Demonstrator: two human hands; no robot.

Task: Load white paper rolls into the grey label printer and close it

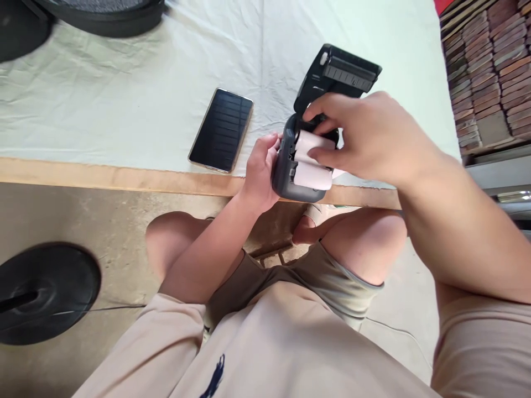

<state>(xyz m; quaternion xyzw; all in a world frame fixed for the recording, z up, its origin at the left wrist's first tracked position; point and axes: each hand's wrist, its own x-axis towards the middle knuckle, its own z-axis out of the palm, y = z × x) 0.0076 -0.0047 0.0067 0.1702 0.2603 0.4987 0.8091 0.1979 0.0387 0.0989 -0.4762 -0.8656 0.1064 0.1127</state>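
Note:
A small black label printer [298,192] is held over the table's front edge, its hinged lid [312,91] swung up. My left hand [262,171] grips the printer by its left side, with the thumb on top and the palm partly beneath. Inside the open bay lies a white paper roll [313,176], part of its paper raised behind the front curve. My right hand [365,132] reaches in from the right, its thumb and fingers bent around the paper. The fingertips are partly hidden at the back of the bay.
A dark-screened phone [222,130] lies on the pale tablecloth [136,99], left of the printer. Black round equipment [112,19] sits at the table's far left. On the floor stands a black round base [50,287] with a cable. Stacked bricks [492,72] are at the right.

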